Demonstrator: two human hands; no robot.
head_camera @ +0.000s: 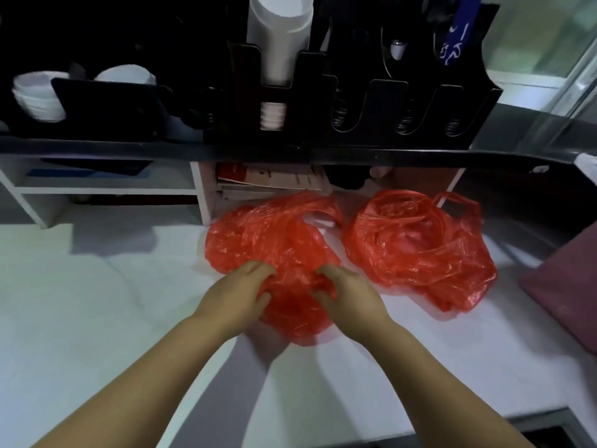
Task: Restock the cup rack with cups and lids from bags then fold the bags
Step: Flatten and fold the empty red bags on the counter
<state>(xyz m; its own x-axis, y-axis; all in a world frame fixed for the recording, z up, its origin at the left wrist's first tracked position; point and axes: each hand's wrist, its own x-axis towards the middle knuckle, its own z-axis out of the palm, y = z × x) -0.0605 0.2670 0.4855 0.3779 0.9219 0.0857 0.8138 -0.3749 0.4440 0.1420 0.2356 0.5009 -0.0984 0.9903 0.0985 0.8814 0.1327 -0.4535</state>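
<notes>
Hands [240,294] [344,294] seemingly pinch crumpled red bag [274,237].

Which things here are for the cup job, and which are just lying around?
For the job:
left red bag, gripped by the left hand and right hand
right red bag
black cup rack
white cup stack

Just lying about:
stacked papers
maroon object at the right edge

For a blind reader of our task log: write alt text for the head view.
A person's left hand and right hand grip a crumpled red plastic bag on a white counter. A second red bag lies to its right, untouched. Behind, a black cup rack holds a tall stack of white cups.
</notes>
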